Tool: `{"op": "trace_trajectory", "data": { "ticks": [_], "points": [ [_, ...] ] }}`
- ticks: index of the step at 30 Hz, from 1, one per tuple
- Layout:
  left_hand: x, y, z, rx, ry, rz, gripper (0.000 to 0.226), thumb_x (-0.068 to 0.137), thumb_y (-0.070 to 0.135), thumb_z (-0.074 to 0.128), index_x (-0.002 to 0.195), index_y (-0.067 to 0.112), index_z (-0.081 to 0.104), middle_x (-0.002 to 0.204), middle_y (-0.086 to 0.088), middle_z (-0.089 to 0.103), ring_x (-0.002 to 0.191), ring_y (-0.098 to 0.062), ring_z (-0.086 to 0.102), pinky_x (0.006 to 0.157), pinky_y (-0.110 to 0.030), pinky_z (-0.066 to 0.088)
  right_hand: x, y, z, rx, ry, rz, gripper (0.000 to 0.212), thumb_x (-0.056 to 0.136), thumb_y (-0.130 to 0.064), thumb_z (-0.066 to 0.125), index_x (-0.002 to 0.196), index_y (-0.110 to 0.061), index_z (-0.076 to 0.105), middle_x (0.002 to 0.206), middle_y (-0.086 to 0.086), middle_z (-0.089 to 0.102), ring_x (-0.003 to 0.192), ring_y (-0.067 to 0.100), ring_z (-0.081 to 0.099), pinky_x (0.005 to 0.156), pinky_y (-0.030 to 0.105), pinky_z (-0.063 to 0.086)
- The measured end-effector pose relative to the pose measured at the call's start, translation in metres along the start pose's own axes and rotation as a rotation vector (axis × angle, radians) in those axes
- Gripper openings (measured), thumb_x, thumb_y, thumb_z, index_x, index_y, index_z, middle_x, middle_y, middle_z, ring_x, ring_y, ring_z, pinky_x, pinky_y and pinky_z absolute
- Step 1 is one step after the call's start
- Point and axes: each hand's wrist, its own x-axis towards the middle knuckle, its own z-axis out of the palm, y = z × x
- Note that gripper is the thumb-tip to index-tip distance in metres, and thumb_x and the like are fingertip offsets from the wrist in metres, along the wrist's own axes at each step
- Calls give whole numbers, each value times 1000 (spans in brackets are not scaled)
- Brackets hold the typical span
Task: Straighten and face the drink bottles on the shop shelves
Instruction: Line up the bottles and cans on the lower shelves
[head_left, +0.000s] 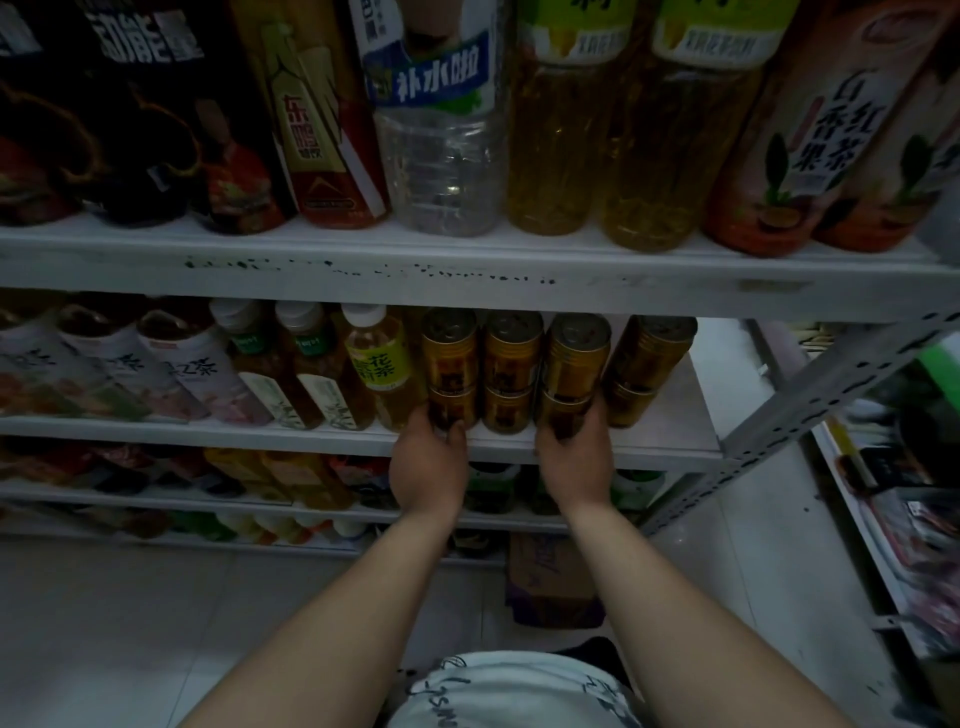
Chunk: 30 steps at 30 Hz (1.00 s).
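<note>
Gold drink cans stand stacked two high in a row on the second shelf. My left hand grips the bottom can of the leftmost stack. My right hand grips the bottom can of the third stack. Between them stands another stack, and a fourth stack leans to the right. Yellow tea bottles stand just left of the cans.
The top shelf carries large bottles: dark ones at left, a clear water bottle, yellow tea bottles. Lower shelves hold more drinks. A perforated metal upright bounds the shelves on the right. A cardboard box sits on the floor.
</note>
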Motion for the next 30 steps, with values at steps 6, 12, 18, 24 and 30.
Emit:
{"op": "trace_trajectory", "data": {
  "ticks": [6,12,18,24,30],
  "points": [
    [-2,1,0,-4,15,0,35,89,39,60,117,17,59,109,-5,68,96,-28,63,69,-25,39,-1,-1,6,-47,150,63,69,77,-29,76,136,-21,41,134,4,51,121,24,51,97,30,36],
    [0,1,-3,5,-10,3,33,90,34,60,117,16,59,110,-6,68,97,-29,63,71,-27,42,7,12,-6,-26,-63,-20,66,84,-28,68,142,-26,36,138,-2,51,125,19,48,104,32,37],
    [0,4,-4,5,-36,-13,32,90,36,59,116,17,58,109,-7,67,97,-30,62,72,-30,45,0,7,8,-69,143,86,71,77,-29,76,137,-15,41,135,5,49,121,25,50,96,29,37],
    [1,4,-7,13,-46,-7,31,90,32,59,117,16,57,109,-7,67,98,-29,62,71,-26,39,1,13,3,-72,30,-28,71,84,-30,67,145,-22,32,141,2,48,125,23,48,101,34,40],
    [-1,6,-9,-7,-55,-6,31,91,30,58,116,13,58,110,-9,66,99,-31,61,72,-29,41,3,12,3,-42,89,43,70,77,-30,76,137,-20,41,134,1,51,121,20,49,97,27,35]
  ]
}}
